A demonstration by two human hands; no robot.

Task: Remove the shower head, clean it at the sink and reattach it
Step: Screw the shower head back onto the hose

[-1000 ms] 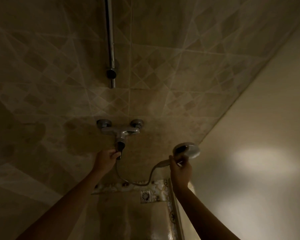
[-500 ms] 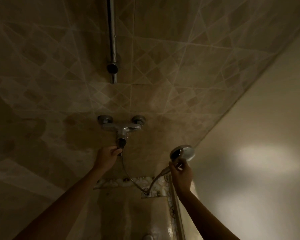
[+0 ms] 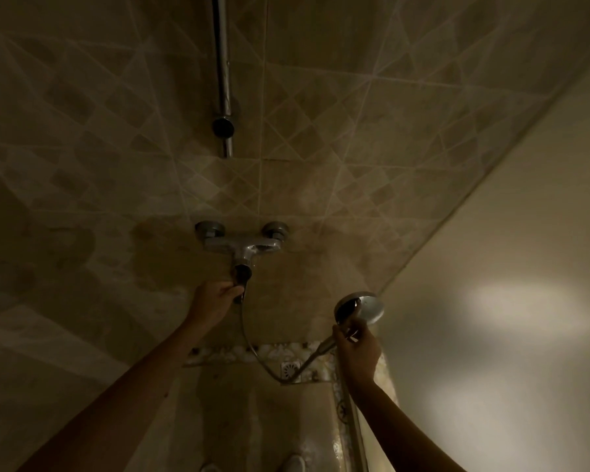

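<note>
Gripping one shower head (image 3: 363, 307), one hose (image 3: 252, 349), two hands

Open space lies between tiled wall (image 3: 321, 97) and side wall (image 3: 525, 233); only hose (image 3: 252, 349) crosses it.

Mixer tap (image 3: 242, 243) mounted on the tiled wall (image 3: 338, 131), riser pipe (image 3: 222, 69) straight above it. Hose (image 3: 252, 349) hangs from the tap outlet, loops down over the floor drain (image 3: 290, 369), up right to the shower head (image 3: 360, 307). Left hand (image 3: 215, 299) at the outlet nut, right hand (image 3: 356, 349) on the handle, near the right-hand wall (image 3: 508, 318)
</note>
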